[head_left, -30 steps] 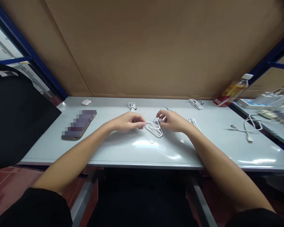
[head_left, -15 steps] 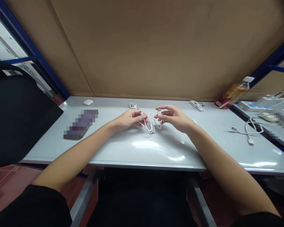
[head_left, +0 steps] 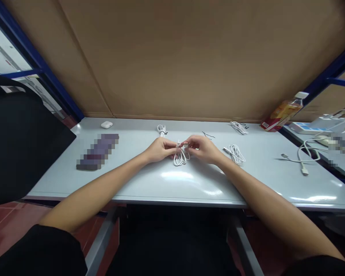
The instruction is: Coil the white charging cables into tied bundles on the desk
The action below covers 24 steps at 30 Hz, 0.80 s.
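Observation:
A white charging cable [head_left: 179,159], wound into loops, is between my two hands just above the middle of the table [head_left: 149,184]. My left hand [head_left: 161,149] pinches the bundle near one connector. Fingers of my right hand [head_left: 201,148] are closed around the other end, where a plug shows at the fingertips. Behind my left hand lies a coiled white cable [head_left: 161,130] with a black tie. To the right of my right hand rests another coiled white cable [head_left: 235,154]. Thin black ties [head_left: 208,135] lie just beyond my right hand.
A third coiled cable [head_left: 239,127] sits at the back right, near a leaning drink bottle [head_left: 284,113]. A loose white cable [head_left: 300,159] trails at the right edge. At left are a white earbud case [head_left: 106,125] and a blurred-out flat object [head_left: 99,151].
My hands have come closer together, bringing the cable's two ends side by side. My right hand has moved left and slightly down, uncovering the black ties and the coiled cable on the right.

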{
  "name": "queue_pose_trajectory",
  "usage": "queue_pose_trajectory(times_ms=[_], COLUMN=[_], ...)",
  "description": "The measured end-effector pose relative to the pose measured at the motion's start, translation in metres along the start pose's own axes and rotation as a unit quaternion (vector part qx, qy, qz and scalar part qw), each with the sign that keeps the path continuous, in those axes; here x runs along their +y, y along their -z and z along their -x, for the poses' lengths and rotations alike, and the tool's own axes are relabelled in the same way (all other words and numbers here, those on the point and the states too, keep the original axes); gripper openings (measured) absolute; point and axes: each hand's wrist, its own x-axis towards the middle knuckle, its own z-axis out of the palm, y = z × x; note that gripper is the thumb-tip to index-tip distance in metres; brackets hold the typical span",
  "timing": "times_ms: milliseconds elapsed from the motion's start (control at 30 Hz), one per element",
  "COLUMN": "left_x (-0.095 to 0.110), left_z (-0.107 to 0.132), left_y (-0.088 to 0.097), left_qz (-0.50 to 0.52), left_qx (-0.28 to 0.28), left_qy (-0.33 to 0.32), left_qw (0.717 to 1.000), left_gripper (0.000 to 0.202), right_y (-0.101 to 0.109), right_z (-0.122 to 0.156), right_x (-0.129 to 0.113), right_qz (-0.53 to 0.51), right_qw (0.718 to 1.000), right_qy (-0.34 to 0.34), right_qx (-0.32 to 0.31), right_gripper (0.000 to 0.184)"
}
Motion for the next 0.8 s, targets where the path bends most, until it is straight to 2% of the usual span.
queue_pose_trajectory(times_ms=[67, 133, 233, 467, 567, 633, 733, 800], left_x=[-0.004, -0.006, -0.006, -0.006, -0.004, 0.002, 0.016, 0.026], left_z=[0.000, 0.001, 0.002, 0.002, 0.000, 0.000, 0.002, 0.006], left_y=[0.001, 0.002, 0.004, 0.003, 0.003, 0.010, 0.034, 0.057], left_qz=[-0.057, -0.128, -0.194, -0.200, -0.146, -0.073, -0.018, -0.027], left_qx=[0.024, 0.040, 0.040, 0.031, 0.027, 0.017, 0.028, 0.036], left_qy=[-0.043, -0.097, -0.152, -0.153, -0.120, -0.065, 0.030, 0.079], left_qw=[0.997, 0.986, 0.968, 0.967, 0.982, 0.995, 0.999, 0.996], left_gripper=[0.028, 0.026, 0.024, 0.024, 0.026, 0.034, 0.057, 0.060], right_y=[-0.001, -0.003, -0.005, -0.008, -0.007, -0.002, 0.017, 0.036], right_z=[0.001, 0.002, 0.004, 0.004, 0.002, 0.001, 0.001, 0.004], right_x=[-0.002, -0.002, 0.000, 0.001, -0.003, -0.006, -0.011, -0.011], right_qz=[0.080, 0.128, 0.163, 0.157, 0.128, 0.099, 0.063, 0.065], right_qw=[0.993, 0.981, 0.973, 0.970, 0.980, 0.990, 0.998, 0.994], right_qy=[0.089, 0.142, 0.162, 0.181, 0.148, 0.088, -0.022, -0.082], right_qx=[0.023, 0.030, 0.028, 0.036, 0.041, 0.042, 0.020, -0.027], right_gripper=[0.010, 0.016, 0.021, 0.020, 0.017, 0.018, 0.032, 0.040])
